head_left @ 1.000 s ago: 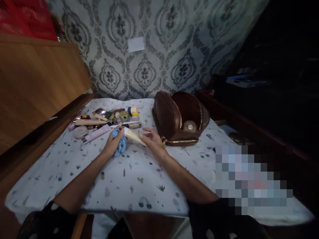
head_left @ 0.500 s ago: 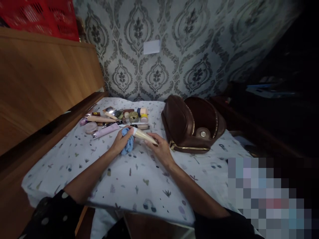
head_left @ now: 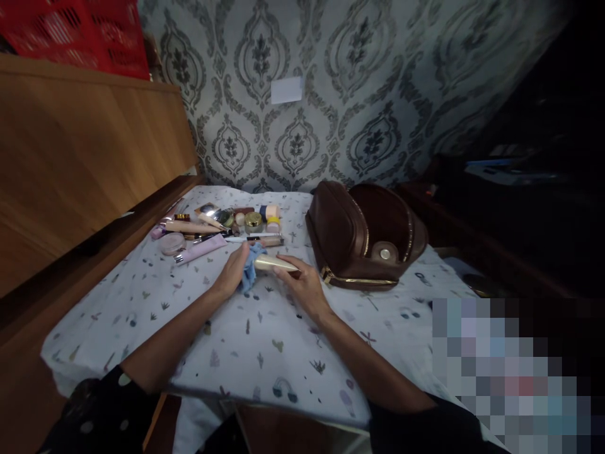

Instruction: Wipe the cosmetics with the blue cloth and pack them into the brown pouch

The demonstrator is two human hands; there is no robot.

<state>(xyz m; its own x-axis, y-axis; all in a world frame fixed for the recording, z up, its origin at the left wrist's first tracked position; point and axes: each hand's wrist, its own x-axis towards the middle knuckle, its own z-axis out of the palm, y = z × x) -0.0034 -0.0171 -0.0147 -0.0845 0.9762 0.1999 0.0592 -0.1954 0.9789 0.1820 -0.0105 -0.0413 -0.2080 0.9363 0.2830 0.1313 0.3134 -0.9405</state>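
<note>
Your left hand (head_left: 232,272) presses the blue cloth (head_left: 250,279) around one end of the cream tube (head_left: 271,263), its fingers closed on the cloth. The fingers of your right hand (head_left: 307,287) pinch the tube's other end. You have the tube between both hands, over the printed sheet (head_left: 227,353). The lilac tube (head_left: 203,249) lies to its left, the open bag (head_left: 335,221) to its right.

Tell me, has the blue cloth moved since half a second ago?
Yes. Judged against the brown bag, the blue cloth has shifted right, toward it, and now hides the white end of the cream tube.
</note>
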